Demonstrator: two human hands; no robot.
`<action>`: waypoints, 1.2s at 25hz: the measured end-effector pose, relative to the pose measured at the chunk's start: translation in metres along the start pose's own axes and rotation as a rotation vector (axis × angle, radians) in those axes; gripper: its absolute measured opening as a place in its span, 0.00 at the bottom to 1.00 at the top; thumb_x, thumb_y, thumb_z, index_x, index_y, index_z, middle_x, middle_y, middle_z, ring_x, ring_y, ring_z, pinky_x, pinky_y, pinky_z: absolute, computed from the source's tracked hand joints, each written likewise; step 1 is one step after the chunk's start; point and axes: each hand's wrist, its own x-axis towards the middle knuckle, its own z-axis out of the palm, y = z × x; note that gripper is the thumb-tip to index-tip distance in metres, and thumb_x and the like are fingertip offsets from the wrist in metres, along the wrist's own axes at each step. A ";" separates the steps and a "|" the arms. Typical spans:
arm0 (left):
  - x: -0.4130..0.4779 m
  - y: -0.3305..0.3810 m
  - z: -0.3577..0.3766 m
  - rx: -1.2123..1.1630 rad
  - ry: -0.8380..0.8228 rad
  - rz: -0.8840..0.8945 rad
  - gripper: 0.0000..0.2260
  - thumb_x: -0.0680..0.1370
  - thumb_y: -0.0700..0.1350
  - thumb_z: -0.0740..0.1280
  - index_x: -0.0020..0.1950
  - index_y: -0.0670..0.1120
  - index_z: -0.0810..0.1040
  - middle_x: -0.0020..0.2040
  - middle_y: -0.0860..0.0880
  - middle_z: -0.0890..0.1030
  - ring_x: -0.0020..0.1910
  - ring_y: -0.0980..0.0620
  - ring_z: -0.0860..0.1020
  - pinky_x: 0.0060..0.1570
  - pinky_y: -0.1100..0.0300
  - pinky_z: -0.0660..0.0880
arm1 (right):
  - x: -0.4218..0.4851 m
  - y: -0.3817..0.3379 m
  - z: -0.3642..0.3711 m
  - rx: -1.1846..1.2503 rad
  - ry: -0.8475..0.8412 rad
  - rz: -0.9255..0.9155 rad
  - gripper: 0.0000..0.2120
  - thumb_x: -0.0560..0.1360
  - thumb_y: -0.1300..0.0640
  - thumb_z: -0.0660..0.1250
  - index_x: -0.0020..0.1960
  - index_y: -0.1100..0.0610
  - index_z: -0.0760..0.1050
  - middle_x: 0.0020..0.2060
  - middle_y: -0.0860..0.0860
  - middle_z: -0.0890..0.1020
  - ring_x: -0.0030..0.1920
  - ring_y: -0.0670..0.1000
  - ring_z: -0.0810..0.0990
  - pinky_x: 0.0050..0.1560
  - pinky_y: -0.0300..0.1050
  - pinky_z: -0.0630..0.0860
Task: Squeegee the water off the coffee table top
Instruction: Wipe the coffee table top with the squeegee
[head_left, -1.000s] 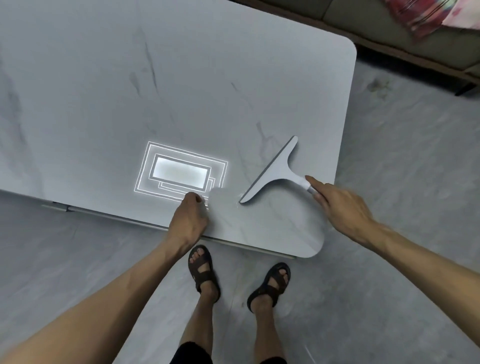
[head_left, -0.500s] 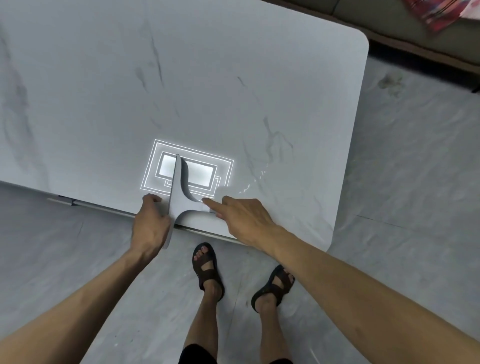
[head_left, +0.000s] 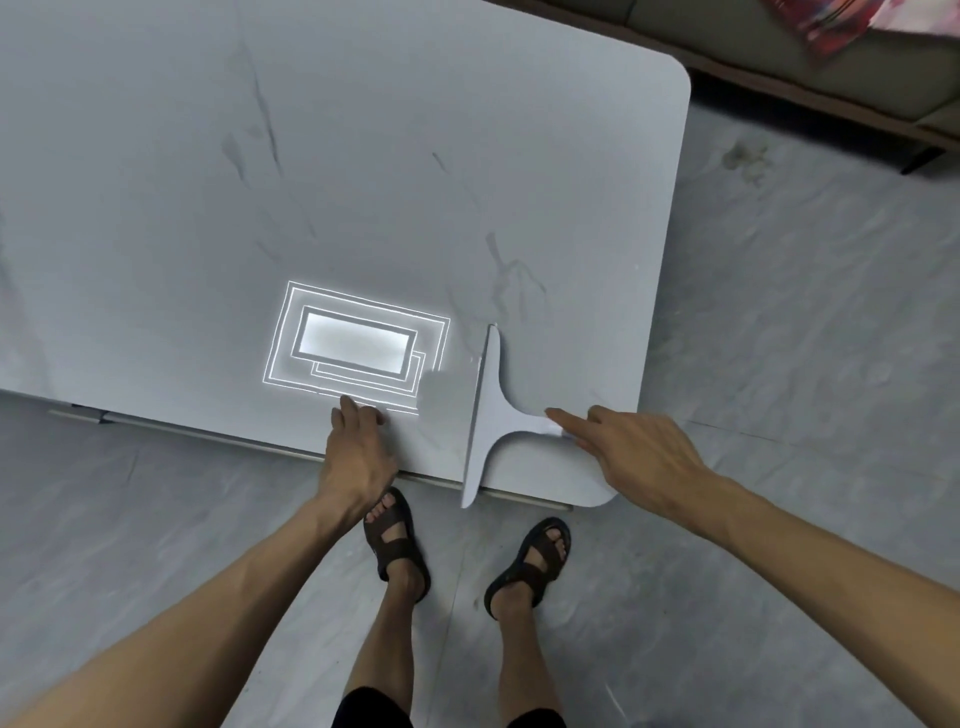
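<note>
The grey marble-look coffee table top (head_left: 363, 182) fills the upper left of the view. A pale grey T-shaped squeegee (head_left: 485, 410) lies near its front right corner, blade running front to back, the near end hanging over the front edge. My right hand (head_left: 634, 457) grips the squeegee's short handle from the right, index finger stretched along it. My left hand (head_left: 358, 447) presses on the table's front edge, left of the blade, fingers curled and holding nothing. Faint wet streaks (head_left: 511, 280) show beyond the blade.
A bright ceiling-lamp reflection (head_left: 358, 345) glares on the table near my left hand. My sandalled feet (head_left: 397, 545) stand on the grey floor just in front. A sofa (head_left: 810, 67) with red cloth (head_left: 826, 21) sits at the upper right.
The squeegee swept left to the lamp reflection half a second ago, and is now back on the right near the corner. My left hand shifted right along the front edge.
</note>
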 end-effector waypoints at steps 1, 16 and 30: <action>-0.001 0.003 0.000 -0.017 0.030 -0.011 0.18 0.72 0.31 0.63 0.62 0.35 0.70 0.63 0.37 0.68 0.62 0.38 0.69 0.59 0.48 0.72 | -0.003 0.000 -0.003 -0.003 0.016 -0.007 0.28 0.75 0.61 0.68 0.72 0.45 0.67 0.33 0.46 0.72 0.25 0.50 0.69 0.21 0.41 0.56; -0.006 0.053 0.019 -0.196 0.131 -0.113 0.07 0.70 0.35 0.65 0.43 0.42 0.69 0.48 0.42 0.75 0.46 0.40 0.76 0.46 0.45 0.76 | 0.020 -0.021 0.024 0.124 -0.095 -0.107 0.32 0.76 0.65 0.58 0.75 0.42 0.57 0.47 0.51 0.76 0.37 0.53 0.73 0.29 0.44 0.57; -0.012 0.112 0.062 0.095 -0.004 0.128 0.19 0.69 0.36 0.65 0.60 0.36 0.69 0.57 0.38 0.69 0.55 0.39 0.69 0.53 0.52 0.68 | -0.061 0.110 0.018 0.018 -0.019 0.008 0.18 0.79 0.55 0.61 0.68 0.42 0.70 0.32 0.49 0.74 0.27 0.53 0.72 0.25 0.42 0.63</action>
